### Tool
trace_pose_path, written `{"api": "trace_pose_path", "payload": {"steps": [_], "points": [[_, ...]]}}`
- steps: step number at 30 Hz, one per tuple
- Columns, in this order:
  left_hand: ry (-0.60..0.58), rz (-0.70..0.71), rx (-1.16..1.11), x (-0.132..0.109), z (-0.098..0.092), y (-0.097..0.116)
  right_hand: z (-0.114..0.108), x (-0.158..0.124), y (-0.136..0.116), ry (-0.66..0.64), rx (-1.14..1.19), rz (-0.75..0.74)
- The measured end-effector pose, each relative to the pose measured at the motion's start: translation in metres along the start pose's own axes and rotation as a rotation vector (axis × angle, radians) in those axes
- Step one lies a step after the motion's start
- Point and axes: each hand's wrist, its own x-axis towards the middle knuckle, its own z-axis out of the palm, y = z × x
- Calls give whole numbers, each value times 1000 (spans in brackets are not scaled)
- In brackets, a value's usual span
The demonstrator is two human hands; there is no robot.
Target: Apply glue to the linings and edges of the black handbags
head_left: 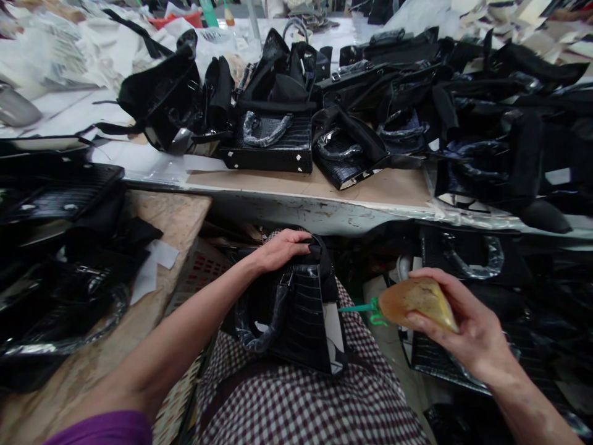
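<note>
Beware of smearing the black bag [303, 309], set on the checked cloth [315, 408] and gripped at the top by the curled left hand [286, 245], through oversqueezing the amber bottle [407, 301] clasped in the right hand [475, 334]

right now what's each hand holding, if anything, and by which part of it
The right hand holds the amber squeeze bottle by its wide body, toward the base; the left hand holds the black bag at its top edge.

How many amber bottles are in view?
2: one amber bottle in the right hand; a second one near the top edge, left of centre. More may be hidden behind the black bags.
</note>
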Motion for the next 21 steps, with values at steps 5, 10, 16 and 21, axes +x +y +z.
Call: {"api": "trace_pose_path", "payload": {"steps": [5,10,16,21], "points": [[14,15,21,0,-1,-3,-3,-3,9,-12,-36,-80],[51,36,93,-1,0,-2,-13,-12,11,-123,-84,-75],[70,112,242,-2,-1,-1,-15,-23,9,-164,36,166],[156,299,516,-16,-11,25,-9,-27,10,89,268,377]]}}
